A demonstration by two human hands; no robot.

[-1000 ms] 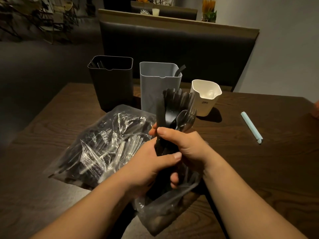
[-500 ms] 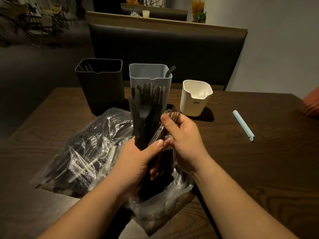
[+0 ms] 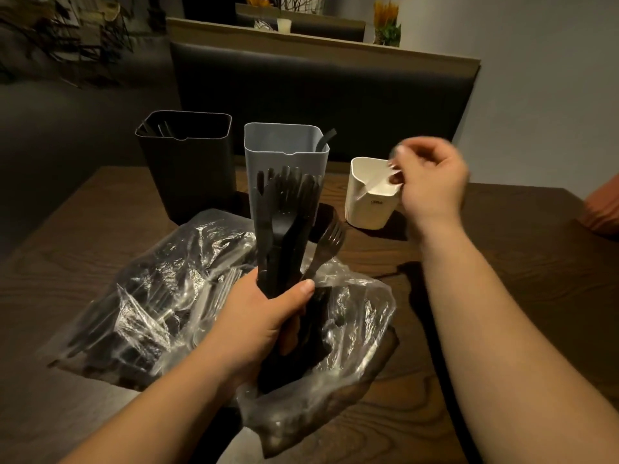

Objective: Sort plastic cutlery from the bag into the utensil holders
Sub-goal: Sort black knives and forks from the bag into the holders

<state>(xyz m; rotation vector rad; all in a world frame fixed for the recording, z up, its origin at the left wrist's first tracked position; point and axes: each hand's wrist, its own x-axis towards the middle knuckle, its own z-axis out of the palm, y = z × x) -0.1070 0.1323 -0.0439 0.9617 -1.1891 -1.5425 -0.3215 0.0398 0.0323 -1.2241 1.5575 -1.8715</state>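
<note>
My left hand (image 3: 268, 313) grips a bundle of black plastic forks (image 3: 288, 216) upright above the clear plastic bag (image 3: 160, 296) of cutlery. My right hand (image 3: 432, 182) is over the white holder (image 3: 368, 209), pinching a clear plastic utensil (image 3: 385, 180) whose end points down into that holder; the hand is blurred. A grey holder (image 3: 284, 152) stands behind the fork bundle with one dark utensil sticking out. Left of it stands a black holder (image 3: 187, 162) with dark cutlery inside.
The dark wooden table (image 3: 502, 279) carries everything. A black upholstered bench back (image 3: 318, 82) rises behind the holders. An orange object (image 3: 603, 202) shows at the right edge.
My right hand left the bundle with a clear utensil and moved right and up to the white holder. My left hand keeps holding the black forks.
</note>
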